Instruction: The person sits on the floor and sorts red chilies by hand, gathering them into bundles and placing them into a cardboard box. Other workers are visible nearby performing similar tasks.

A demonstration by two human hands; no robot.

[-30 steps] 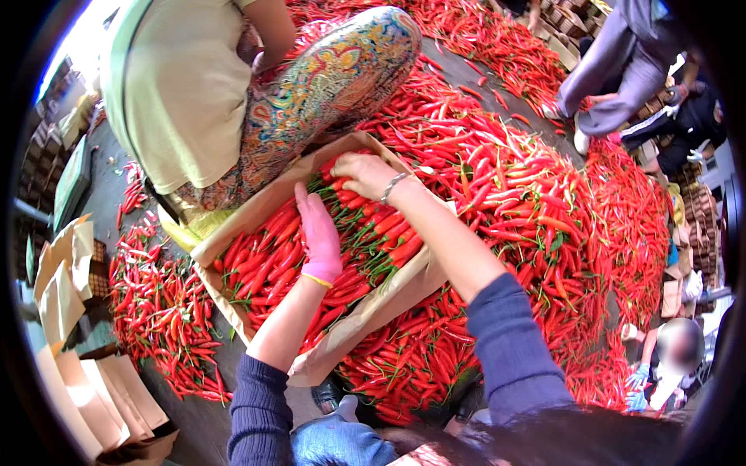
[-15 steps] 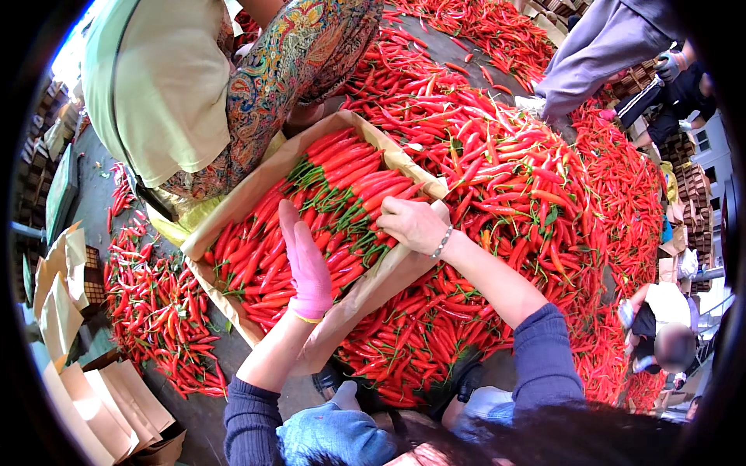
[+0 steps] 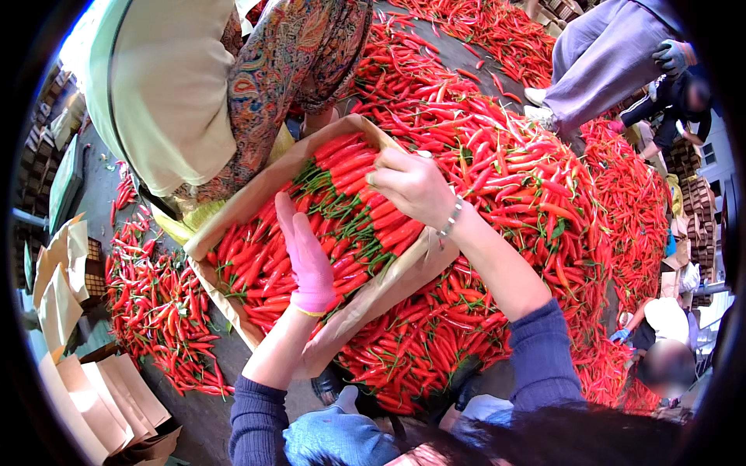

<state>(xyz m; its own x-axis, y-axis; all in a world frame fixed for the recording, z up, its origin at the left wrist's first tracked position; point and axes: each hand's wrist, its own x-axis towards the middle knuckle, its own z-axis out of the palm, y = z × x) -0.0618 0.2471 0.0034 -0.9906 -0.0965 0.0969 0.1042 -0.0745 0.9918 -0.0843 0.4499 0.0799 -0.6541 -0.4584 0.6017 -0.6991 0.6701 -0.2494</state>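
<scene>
A paper-lined box [image 3: 198, 241] holds rows of red chilli peppers [image 3: 334, 155], their green stems lined up in bands. My left hand [image 3: 305, 260], in a pink glove, rests upright against the peppers at the box's left-middle, fingers straight and open. My bare right hand [image 3: 408, 182], with a bracelet at the wrist, is over the upper right rows, its fingers curled and closed on or just above the peppers; what they grip, if anything, is hidden.
Loose chilli heaps [image 3: 513, 210] surround the box on a dark floor [image 3: 109, 151]. A seated person in patterned trousers [image 3: 272, 70] is beside it at upper left. Other people [image 3: 590, 62] are at the right. Folded brown paper [image 3: 101, 396] is stacked at lower left.
My right hand went down along the box's right side half a second ago and has since moved back up, fingers curled. My left hand sits slightly lower than a second ago, still open.
</scene>
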